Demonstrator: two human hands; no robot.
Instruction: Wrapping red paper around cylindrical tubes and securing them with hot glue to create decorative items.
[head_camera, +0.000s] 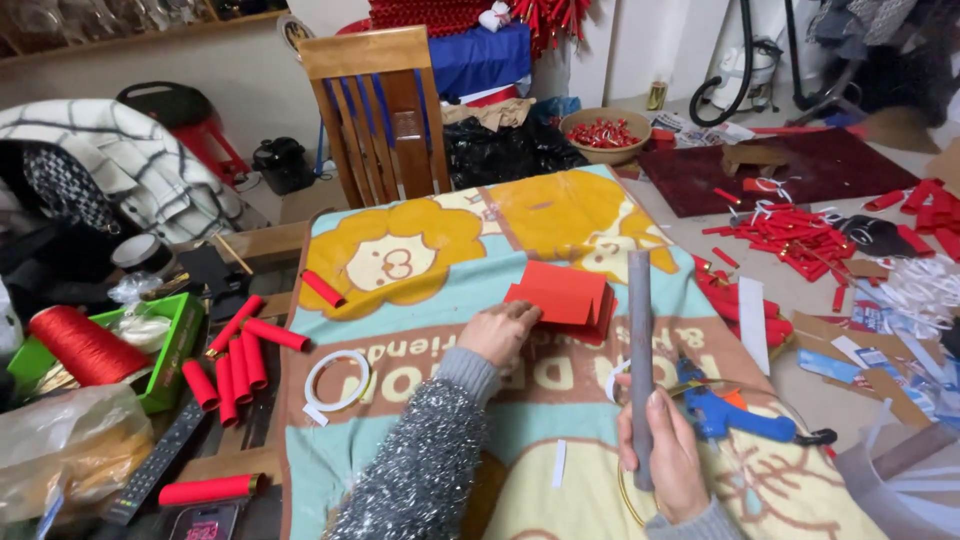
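My left hand (500, 333) rests on the cartoon-print blanket (420, 300) covering the table, its fingers touching the near edge of a stack of red paper sheets (562, 292). In my right hand (665, 448) I grip a long grey tube (640, 340) that points away from me, its far end beside the red sheets. A blue glue gun (735, 412) lies just right of that hand. A ring of white tape (337, 380) sits left of my left arm.
Several rolled red paper tubes (235, 360) lie at the left, near a green box (175, 340) with a red thread spool (85, 345). A wooden chair (380, 110) stands beyond the table. Red strips (790, 235) litter the floor at right. A remote control (155, 462) lies front left.
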